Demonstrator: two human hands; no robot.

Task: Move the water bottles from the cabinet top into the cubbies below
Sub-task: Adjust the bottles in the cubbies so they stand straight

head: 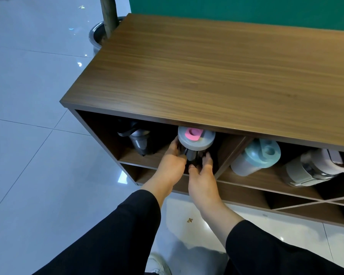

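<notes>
A dark bottle with a grey lid and pink cap (195, 140) stands at the mouth of the top left cubby, just under the edge of the wooden cabinet top (216, 76). My left hand (172, 165) grips its left side and my right hand (204, 173) grips its lower right side. Deeper in the same cubby leans a dark grey bottle (140, 139). The cubby to the right holds a pale bottle with a teal lid (254, 157) and a grey-white bottle with a handle (316, 167), both tilted.
A lower row of cubbies (298, 205) with diagonal dividers runs beneath. A metal pot (96, 36) with a tree trunk stands at the cabinet's far left corner. Glossy tiled floor (38, 135) spreads to the left, and a green wall rises behind.
</notes>
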